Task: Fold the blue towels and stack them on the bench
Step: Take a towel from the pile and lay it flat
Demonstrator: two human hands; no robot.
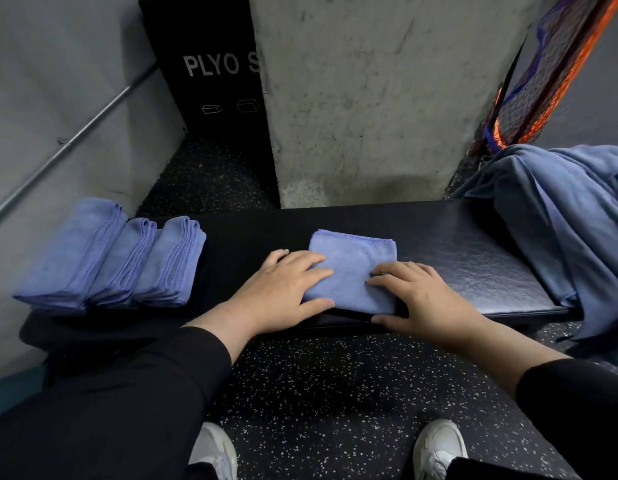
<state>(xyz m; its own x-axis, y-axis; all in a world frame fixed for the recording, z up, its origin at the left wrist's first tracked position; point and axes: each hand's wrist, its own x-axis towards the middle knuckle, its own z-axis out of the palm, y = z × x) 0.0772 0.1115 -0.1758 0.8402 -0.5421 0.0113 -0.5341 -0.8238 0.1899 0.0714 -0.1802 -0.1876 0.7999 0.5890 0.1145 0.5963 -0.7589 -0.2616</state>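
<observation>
— How far along are you?
— My left hand point(286, 289) and right hand point(421, 299) press flat, fingers straight, on a folded towel point(352, 268) mid-bench point(473, 258). Three folded stacks point(110, 258) sit left; an unfolded heap point(570, 216) waits farther right.

Gym: plyo box point(210, 64), padded bench point(456, 258), speckled rubber floor point(318, 393), concrete pillar point(363, 98).

The concrete pillar point(363, 98) hides the rest of the lettering on the black box point(210, 81) behind it (only "PLYO S" shows). Right of the pillar, the loose blue towel heap point(570, 216) runs off the frame's edge, covering the tabletop's point(473, 258) end.
</observation>
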